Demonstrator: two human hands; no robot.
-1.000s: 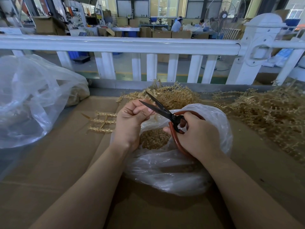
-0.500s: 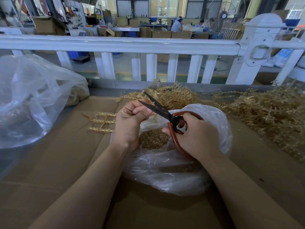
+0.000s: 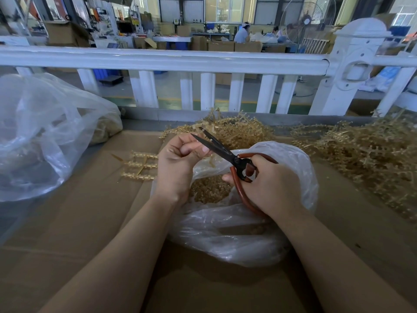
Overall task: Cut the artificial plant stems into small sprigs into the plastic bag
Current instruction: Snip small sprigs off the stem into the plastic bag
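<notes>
Closest to you, the plastic bag (image 3: pixel 237 233) sits open on the cardboard surface (image 3: pixel 90 233), cut sprigs (image 3: pixel 209 190) piled inside just under your fingers. Your right hand (image 3: pixel 270 188) has its fingers curled through the red handles of the scissors (image 3: pixel 225 152), blades slightly apart. Your left hand (image 3: pixel 178 161) pinches a small stem piece (image 3: pixel 211 160) at the blades. Uncut stems (image 3: pixel 237 132) are heaped just beyond your fingertips, with a flat branch (image 3: pixel 140 166) off to their left.

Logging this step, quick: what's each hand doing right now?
Left hand: pinching a plant stem over the plastic bag.
Right hand: gripping the scissors, blades open.
</notes>
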